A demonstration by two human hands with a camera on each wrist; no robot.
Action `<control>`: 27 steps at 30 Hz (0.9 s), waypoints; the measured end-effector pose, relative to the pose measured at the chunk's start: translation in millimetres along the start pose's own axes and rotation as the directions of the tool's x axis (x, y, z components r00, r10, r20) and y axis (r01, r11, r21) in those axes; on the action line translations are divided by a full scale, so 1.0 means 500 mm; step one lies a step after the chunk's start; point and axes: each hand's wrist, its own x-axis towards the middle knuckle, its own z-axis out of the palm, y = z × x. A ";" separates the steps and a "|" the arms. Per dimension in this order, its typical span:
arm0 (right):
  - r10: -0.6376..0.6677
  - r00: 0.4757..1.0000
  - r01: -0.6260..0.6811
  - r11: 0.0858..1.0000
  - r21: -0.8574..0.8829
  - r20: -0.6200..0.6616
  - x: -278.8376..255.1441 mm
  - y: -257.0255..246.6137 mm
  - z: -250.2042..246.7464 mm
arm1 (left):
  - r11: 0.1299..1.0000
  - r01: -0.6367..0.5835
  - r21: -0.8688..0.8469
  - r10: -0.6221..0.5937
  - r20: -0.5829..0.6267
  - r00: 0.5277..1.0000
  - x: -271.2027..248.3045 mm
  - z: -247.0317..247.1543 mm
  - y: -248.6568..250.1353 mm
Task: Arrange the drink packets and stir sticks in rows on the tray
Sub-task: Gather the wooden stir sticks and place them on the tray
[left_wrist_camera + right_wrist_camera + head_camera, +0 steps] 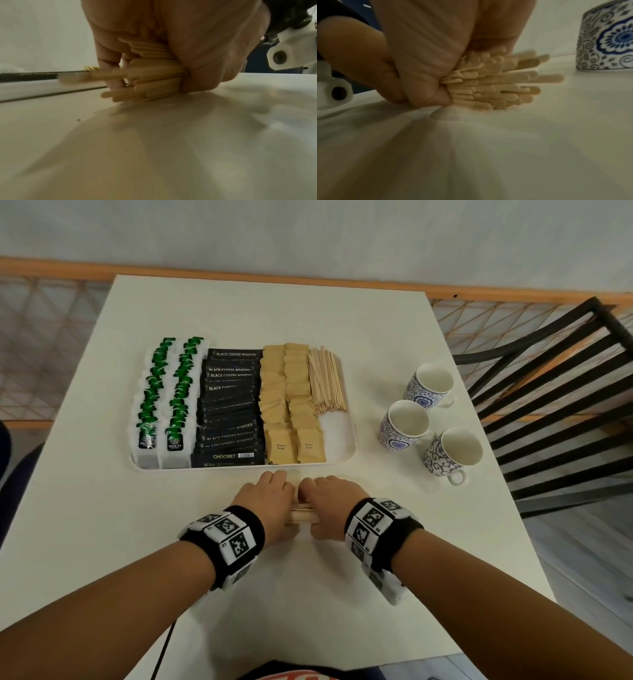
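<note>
A white tray (347,440) holds rows of green tea bags (161,402), black coffee packets (229,409), brown sugar packets (291,405) and a pile of wooden stir sticks (325,381) at its far right. In front of the tray, both hands grip one bundle of loose stir sticks (303,513) that lies on the table. My left hand (270,501) curls round the bundle's left part (154,75). My right hand (330,505) curls round its right part (488,86). Stick ends fan out past the fingers in both wrist views.
Three blue-patterned white cups (430,386) (406,424) (452,455) stand to the right of the tray; one cup (606,39) is close to the right hand. A black slatted chair (555,392) is beyond the table's right edge. The tray's near right corner is bare.
</note>
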 end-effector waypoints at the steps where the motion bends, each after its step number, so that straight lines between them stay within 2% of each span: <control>1: -0.001 1.000 0.001 1.000 -0.008 -0.006 0.001 -0.001 0.002 | 1.000 -0.001 0.007 0.001 0.001 1.000 0.001 -0.001 0.001; 6: 0.012 1.000 -0.016 0.994 -0.112 -0.029 0.000 -0.005 0.004 | 1.000 -0.026 -0.009 0.026 0.017 1.000 0.003 0.000 0.002; 14: 0.014 0.999 -0.012 0.999 0.051 -0.040 -0.006 -0.009 0.015 | 0.999 -0.029 -0.019 0.030 0.010 1.000 0.004 -0.005 0.007; 22: 0.011 0.999 -0.009 0.998 0.055 -0.043 -0.001 -0.008 0.017 | 0.997 -0.066 -0.032 0.068 0.041 0.997 0.007 -0.004 0.004; 27: -0.024 0.997 0.027 0.999 0.042 -0.074 -0.002 -0.012 0.024 | 0.999 -0.042 -0.012 0.042 0.000 0.999 0.007 0.003 0.010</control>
